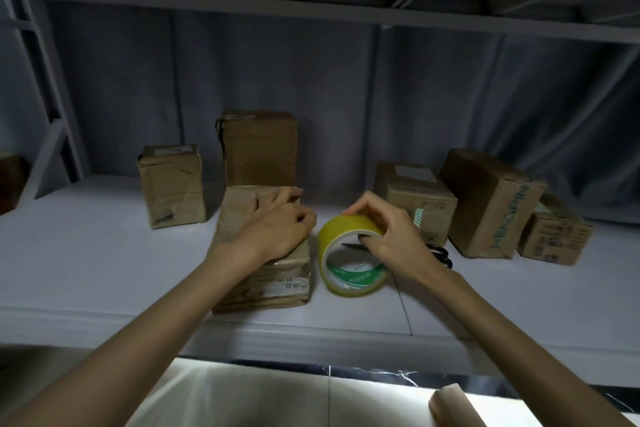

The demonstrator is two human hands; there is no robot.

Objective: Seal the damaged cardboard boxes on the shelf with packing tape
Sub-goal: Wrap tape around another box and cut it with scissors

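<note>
Six cardboard boxes stand on the pale shelf [104,270]. The nearest, a crumpled box [242,274] with a torn label on its front face, sits under the left hand [277,230], whose grip is curled over the box's top with the fingertips bunched at its far right edge; whether they pinch a tape end there is too blurred to tell. Just right of that hand the right hand [384,232] holds a yellow tape roll [349,255] on edge on the shelf, its grip closed round the roll's upper rim, thumb inside the core. Behind the right hand lie black scissors [441,255], partly hidden. Beyond the left hand stand a small dented box [171,185] and a taller box [259,147]; right of the right hand sit three more, one tilted box [491,204] printed HENGPIN
</note>
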